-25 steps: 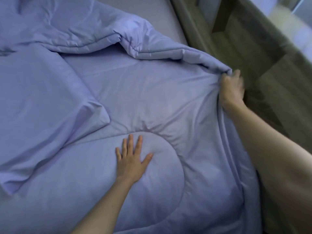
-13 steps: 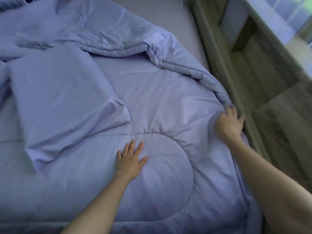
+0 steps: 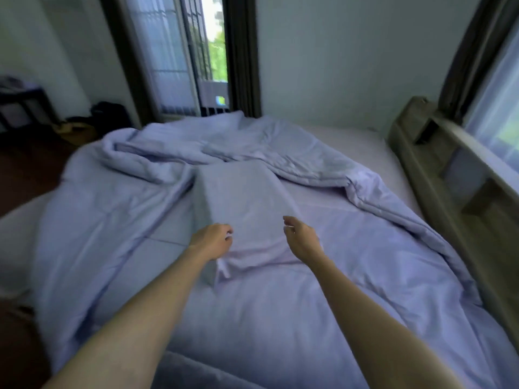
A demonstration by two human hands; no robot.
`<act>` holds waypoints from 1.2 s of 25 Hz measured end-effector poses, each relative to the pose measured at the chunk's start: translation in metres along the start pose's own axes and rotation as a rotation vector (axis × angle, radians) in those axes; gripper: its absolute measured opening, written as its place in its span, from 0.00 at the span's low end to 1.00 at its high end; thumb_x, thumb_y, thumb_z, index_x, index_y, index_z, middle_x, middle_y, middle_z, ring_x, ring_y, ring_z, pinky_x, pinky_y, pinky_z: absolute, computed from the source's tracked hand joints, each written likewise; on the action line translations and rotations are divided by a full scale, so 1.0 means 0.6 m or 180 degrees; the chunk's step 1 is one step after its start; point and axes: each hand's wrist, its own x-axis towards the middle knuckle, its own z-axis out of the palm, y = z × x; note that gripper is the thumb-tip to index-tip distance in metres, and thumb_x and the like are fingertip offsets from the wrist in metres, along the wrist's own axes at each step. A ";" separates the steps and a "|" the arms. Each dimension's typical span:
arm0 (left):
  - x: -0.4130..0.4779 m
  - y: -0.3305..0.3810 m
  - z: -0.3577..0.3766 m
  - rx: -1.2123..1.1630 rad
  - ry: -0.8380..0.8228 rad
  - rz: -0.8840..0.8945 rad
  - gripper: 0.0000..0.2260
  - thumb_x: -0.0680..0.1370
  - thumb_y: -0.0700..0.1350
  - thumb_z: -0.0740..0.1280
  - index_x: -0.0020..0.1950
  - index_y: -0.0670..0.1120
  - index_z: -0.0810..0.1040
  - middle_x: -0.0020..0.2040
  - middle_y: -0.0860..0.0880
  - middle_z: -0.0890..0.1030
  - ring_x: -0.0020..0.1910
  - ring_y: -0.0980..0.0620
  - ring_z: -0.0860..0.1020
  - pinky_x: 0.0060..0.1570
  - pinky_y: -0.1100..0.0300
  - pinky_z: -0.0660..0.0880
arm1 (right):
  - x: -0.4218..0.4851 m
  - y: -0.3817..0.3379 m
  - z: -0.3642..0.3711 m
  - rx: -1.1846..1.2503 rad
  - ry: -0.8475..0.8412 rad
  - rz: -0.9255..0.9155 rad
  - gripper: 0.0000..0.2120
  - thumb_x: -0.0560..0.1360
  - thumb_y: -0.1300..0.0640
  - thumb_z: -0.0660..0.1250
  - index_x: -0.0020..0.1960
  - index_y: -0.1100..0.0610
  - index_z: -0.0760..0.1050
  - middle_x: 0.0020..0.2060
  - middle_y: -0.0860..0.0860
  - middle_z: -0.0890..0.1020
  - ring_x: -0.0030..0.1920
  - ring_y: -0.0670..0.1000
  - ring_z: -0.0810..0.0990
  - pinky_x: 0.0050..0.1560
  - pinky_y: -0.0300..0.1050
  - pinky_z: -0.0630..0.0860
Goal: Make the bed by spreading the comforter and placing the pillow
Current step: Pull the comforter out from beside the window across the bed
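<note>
Facing pillow [image 3: 244,197] lying 12-to-6 at 12 o'clock, I had left hand [image 3: 212,242] curled, grip unclear, right hand [image 3: 302,239] slack, empty.

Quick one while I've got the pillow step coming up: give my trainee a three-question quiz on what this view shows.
1. True or false: the pillow lies on top of the comforter.
2. Where is the comforter bunched up? A: on the floor. B: along the far side, away from the person. C: rolled at the near edge.
3. Fill in: the left hand and the right hand both reach toward the ____.

Key: 1 true; 2 B; 3 pillow.
</note>
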 end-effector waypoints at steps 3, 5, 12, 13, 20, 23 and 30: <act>-0.047 -0.123 -0.089 -0.0012 0.0215 -0.0108 0.13 0.78 0.49 0.58 0.58 0.53 0.79 0.62 0.47 0.79 0.59 0.43 0.77 0.54 0.55 0.75 | 0.004 -0.146 0.082 0.0421 -0.0180 -0.0369 0.15 0.78 0.58 0.60 0.64 0.55 0.76 0.57 0.55 0.82 0.56 0.54 0.80 0.50 0.40 0.71; -0.083 -0.210 -0.132 -0.0189 0.0434 -0.0264 0.13 0.77 0.50 0.59 0.57 0.55 0.79 0.61 0.47 0.79 0.58 0.43 0.77 0.56 0.54 0.75 | 0.000 -0.236 0.147 0.0752 -0.0152 -0.0517 0.14 0.77 0.61 0.61 0.61 0.56 0.78 0.53 0.54 0.83 0.53 0.53 0.80 0.49 0.41 0.72; -0.186 -0.467 -0.161 -0.0366 0.0557 -0.0944 0.15 0.78 0.48 0.59 0.63 0.53 0.76 0.65 0.46 0.77 0.62 0.44 0.76 0.59 0.55 0.74 | -0.022 -0.436 0.348 0.1573 -0.0436 -0.0657 0.10 0.72 0.58 0.61 0.45 0.47 0.79 0.43 0.50 0.83 0.47 0.52 0.82 0.48 0.52 0.78; -0.191 -0.494 -0.159 -0.0444 0.0558 -0.1027 0.15 0.78 0.48 0.59 0.63 0.54 0.76 0.65 0.47 0.77 0.62 0.45 0.76 0.60 0.54 0.74 | -0.021 -0.452 0.372 0.1601 -0.0520 -0.0662 0.10 0.73 0.59 0.61 0.45 0.47 0.78 0.43 0.49 0.83 0.46 0.51 0.82 0.48 0.50 0.78; -0.144 -0.654 -0.147 -0.0494 0.0330 -0.1255 0.15 0.76 0.49 0.59 0.60 0.54 0.77 0.62 0.49 0.79 0.59 0.46 0.78 0.59 0.52 0.75 | 0.077 -0.514 0.548 0.1622 -0.0796 -0.0419 0.08 0.72 0.56 0.62 0.48 0.49 0.78 0.46 0.51 0.83 0.48 0.54 0.82 0.48 0.51 0.78; -0.071 -0.709 -0.172 -0.0330 0.0281 -0.1216 0.15 0.77 0.48 0.59 0.61 0.53 0.77 0.63 0.49 0.78 0.59 0.46 0.77 0.59 0.52 0.75 | 0.152 -0.551 0.602 0.1731 -0.0765 -0.0306 0.09 0.73 0.58 0.61 0.48 0.50 0.78 0.45 0.52 0.83 0.46 0.57 0.83 0.42 0.50 0.78; 0.117 -0.801 -0.185 -0.0318 0.0037 -0.0959 0.14 0.78 0.48 0.60 0.63 0.52 0.76 0.62 0.50 0.79 0.58 0.48 0.78 0.59 0.54 0.75 | 0.323 -0.555 0.668 0.1669 -0.0427 0.0180 0.10 0.74 0.59 0.60 0.50 0.52 0.79 0.45 0.50 0.83 0.47 0.55 0.82 0.46 0.51 0.79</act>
